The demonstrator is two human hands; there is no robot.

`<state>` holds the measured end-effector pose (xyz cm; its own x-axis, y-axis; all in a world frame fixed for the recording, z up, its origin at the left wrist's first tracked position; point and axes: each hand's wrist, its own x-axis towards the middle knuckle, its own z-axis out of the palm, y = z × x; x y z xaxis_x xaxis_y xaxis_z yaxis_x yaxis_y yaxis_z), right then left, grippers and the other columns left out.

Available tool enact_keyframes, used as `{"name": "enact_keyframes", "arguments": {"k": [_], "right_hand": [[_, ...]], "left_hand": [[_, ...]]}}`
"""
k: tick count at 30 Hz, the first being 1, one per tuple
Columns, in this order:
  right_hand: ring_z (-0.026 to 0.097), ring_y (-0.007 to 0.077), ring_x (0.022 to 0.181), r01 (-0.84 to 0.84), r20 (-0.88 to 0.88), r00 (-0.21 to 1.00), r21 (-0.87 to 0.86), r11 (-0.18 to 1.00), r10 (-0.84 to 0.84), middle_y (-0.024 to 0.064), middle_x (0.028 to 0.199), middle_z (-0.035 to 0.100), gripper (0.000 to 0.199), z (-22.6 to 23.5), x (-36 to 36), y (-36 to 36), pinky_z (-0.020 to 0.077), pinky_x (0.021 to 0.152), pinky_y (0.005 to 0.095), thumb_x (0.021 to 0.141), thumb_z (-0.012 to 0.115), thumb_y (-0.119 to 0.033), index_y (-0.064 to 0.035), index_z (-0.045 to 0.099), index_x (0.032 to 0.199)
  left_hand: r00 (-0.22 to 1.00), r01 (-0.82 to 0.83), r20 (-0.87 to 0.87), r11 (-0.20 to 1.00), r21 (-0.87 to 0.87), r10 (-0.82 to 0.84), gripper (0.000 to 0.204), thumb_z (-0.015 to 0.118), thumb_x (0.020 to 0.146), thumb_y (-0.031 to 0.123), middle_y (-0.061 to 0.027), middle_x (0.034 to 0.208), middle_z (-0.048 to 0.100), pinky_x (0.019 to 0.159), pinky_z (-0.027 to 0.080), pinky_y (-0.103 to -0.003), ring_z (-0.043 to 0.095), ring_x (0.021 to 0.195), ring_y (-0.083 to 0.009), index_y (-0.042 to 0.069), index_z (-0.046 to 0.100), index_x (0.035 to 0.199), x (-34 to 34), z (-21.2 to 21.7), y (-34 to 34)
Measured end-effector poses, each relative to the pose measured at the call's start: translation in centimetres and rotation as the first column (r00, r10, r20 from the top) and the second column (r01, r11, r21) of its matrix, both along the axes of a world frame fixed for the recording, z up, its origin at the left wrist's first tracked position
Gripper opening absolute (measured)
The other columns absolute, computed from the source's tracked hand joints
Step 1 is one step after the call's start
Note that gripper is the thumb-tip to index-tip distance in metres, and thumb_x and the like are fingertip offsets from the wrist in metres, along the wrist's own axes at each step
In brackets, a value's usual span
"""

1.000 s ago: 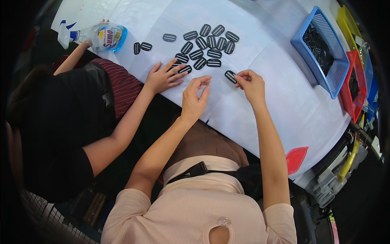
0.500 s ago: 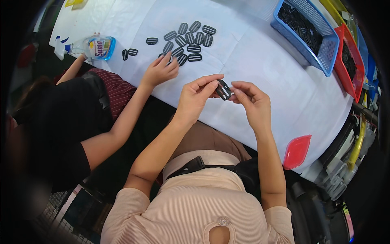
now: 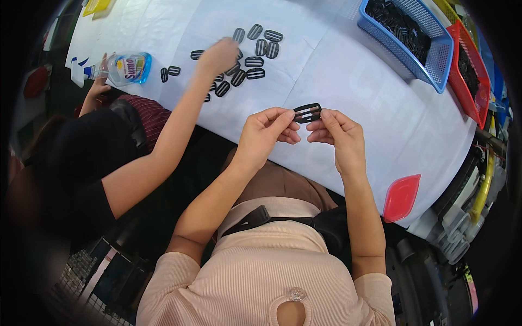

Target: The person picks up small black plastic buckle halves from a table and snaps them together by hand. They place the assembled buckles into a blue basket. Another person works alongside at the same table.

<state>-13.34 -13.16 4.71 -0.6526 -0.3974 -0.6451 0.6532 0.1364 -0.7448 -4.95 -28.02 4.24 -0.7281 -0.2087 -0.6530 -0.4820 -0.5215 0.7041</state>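
Note:
Between my two hands is a black slotted strap buckle, held up above the white table covering. Thumb and fingers of my left hand pinch its left end. My right hand grips the right end in the same way. Light shows through the slots. Up and to the left, several similar black buckles lie loosely spread on the table. A co-worker's hand reaches over them, blurred, hiding some.
A spray bottle with blue liquid stands beside the co-worker at left. At the far right are a blue basket and a red basket, both holding black parts. A red lid-like plastic piece lies at the table's near right edge.
The buckle has turned from steeply tilted to nearly level, and my right hand now grips its end. The co-worker's hand has moved up over the spread buckles.

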Motion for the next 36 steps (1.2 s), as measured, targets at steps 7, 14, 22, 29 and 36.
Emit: {"name": "enact_keyframes", "arguments": {"k": [7,14,22,29,36], "right_hand": [[0.061,0.0142,0.065,0.248,-0.188,0.950,-0.035,0.968,-0.250,0.0096,0.080,0.065,0.026,-1.8,-6.3,0.8,0.0508,0.062,0.0258,0.091,0.055,-0.023,0.0005,0.063,0.100],[0.060,0.0127,0.064,0.250,-0.288,0.936,0.134,0.959,-0.204,0.0082,0.086,0.064,0.031,-3.5,-15.2,-1.2,0.0461,0.055,0.0216,0.089,0.056,-0.026,-0.0037,0.060,0.110],[0.058,0.0259,0.089,-0.031,-0.613,0.479,0.704,0.709,0.629,0.0096,0.094,0.057,0.024,-12.9,-12.4,-15.6,0.0477,0.072,0.0350,0.074,0.071,-0.023,-0.0059,0.062,0.088],[0.056,0.0279,0.083,-0.101,-0.598,0.300,0.755,0.648,0.743,0.0092,0.090,0.053,0.032,-13.1,-13.1,-17.1,0.0467,0.067,0.0389,0.068,0.076,-0.025,-0.0040,0.057,0.083],[0.061,0.0283,0.081,-0.357,-0.425,0.567,0.645,0.675,0.706,0.0104,0.083,0.063,0.031,-12.3,-14.1,-15.5,0.0470,0.069,0.0385,0.067,0.075,-0.019,-0.0071,0.057,0.089]], "left_hand": [[0.999,0.051,0.004,0.987,-0.152,-0.051,0.026,0.053,0.092,0.021,-0.0043,0.078,0.062,0.064,0.048,-0.024,0.060,0.070,-0.0119,-0.002,0.063,0.098,-2.6,-2.9,-2.4],[0.999,0.030,0.011,0.536,-0.844,-0.040,0.022,0.060,0.085,0.019,-0.0062,0.082,0.061,0.065,0.046,-0.027,0.058,0.073,-0.0158,0.004,0.065,0.099,-7.6,-9.0,-10.7],[0.970,0.230,0.225,0.048,-0.972,-0.094,0.023,0.072,0.073,0.024,-0.0105,0.096,0.058,0.077,0.043,-0.038,0.052,0.092,-0.0286,0.006,0.065,0.085,-14.1,-13.0,-14.4],[0.977,0.191,0.152,0.293,-0.937,-0.149,0.023,0.071,0.074,0.017,-0.0118,0.074,0.063,0.063,0.047,-0.037,0.060,0.069,-0.0270,0.004,0.060,0.090,-14.3,-13.2,-14.8],[0.993,0.109,0.121,0.555,-0.825,-0.016,0.023,0.066,0.078,0.014,-0.0100,0.078,0.066,0.065,0.049,-0.031,0.063,0.071,-0.0169,0.000,0.061,0.096,-11.1,-10.9,-13.8]]}}
